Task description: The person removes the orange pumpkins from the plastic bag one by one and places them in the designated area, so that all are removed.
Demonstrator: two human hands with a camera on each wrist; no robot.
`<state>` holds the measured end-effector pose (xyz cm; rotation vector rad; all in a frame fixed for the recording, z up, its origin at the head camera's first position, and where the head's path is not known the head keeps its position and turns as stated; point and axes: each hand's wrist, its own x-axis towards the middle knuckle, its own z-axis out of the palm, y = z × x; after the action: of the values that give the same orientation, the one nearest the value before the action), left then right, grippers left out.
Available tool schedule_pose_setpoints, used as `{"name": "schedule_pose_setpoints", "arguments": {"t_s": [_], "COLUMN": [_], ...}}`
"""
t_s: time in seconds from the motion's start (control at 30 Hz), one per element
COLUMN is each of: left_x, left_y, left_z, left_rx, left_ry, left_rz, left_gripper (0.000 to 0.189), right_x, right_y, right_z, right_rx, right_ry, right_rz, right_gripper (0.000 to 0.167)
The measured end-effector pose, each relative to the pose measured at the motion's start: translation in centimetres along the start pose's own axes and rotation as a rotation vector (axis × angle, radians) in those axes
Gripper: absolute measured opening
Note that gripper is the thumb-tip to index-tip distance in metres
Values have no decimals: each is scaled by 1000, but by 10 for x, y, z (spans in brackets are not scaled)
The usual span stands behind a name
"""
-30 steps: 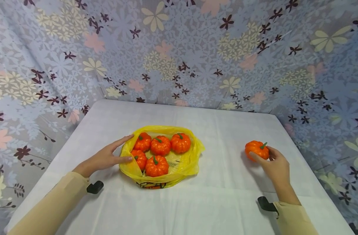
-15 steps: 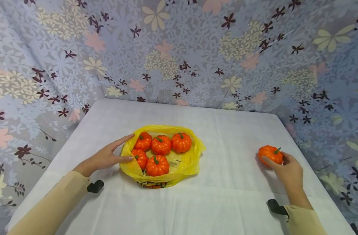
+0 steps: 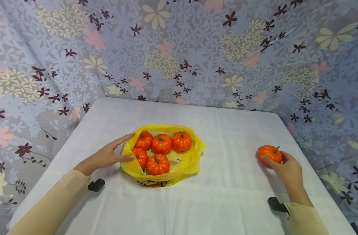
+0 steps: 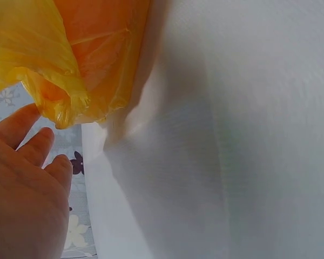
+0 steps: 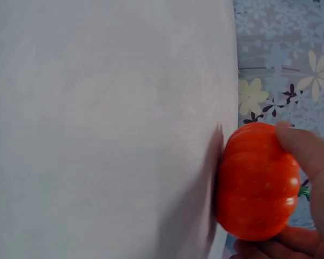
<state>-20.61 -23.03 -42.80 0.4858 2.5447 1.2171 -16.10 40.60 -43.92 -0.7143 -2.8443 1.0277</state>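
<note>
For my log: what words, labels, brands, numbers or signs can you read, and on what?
No text can be read.
Small dark print inside the yellow crinkled plastic bag: too small to read.
Black-and-orange print on that bag's outer near side: too blurred to read.

A table fills the lower and middle frame, its far corners rounded at left, its sides widening toward the bottom. A white cloth covers it, lightly creased, with one fold running across below the centre. On the cloth, left of centre, sits an open yellow bag. At right is a single orange pumpkin; whether it touches the cloth is unclear.
</note>
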Motion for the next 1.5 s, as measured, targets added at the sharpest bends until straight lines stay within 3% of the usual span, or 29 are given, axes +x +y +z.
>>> {"name": "schedule_pose_setpoints", "arguments": {"t_s": [0.23, 0.43, 0.73, 1.1, 1.5], "left_x": [0, -1, 1, -1, 0], "left_y": [1, 3, 1, 2, 1], "left_z": [-1, 0, 0, 2, 0], "left_rx": [-8, -14, -5, -9, -13], "left_ry": [3, 1, -7, -1, -3], "left_rz": [-4, -13, -11, -44, -28], "left_gripper": [85, 86, 86, 87, 86], "right_x": [2, 0, -12, -18, -33], "right_y": [-5, -5, -30, -78, -107], "right_z": [-2, -1, -12, -16, 15], "right_rx": [-58, -32, -14, -12, 74], "right_ry": [-37, -30, 140, 162, 70], "right_rz": [-9, 10, -176, -293, -406], "right_gripper": [118, 121, 111, 117, 116]}}
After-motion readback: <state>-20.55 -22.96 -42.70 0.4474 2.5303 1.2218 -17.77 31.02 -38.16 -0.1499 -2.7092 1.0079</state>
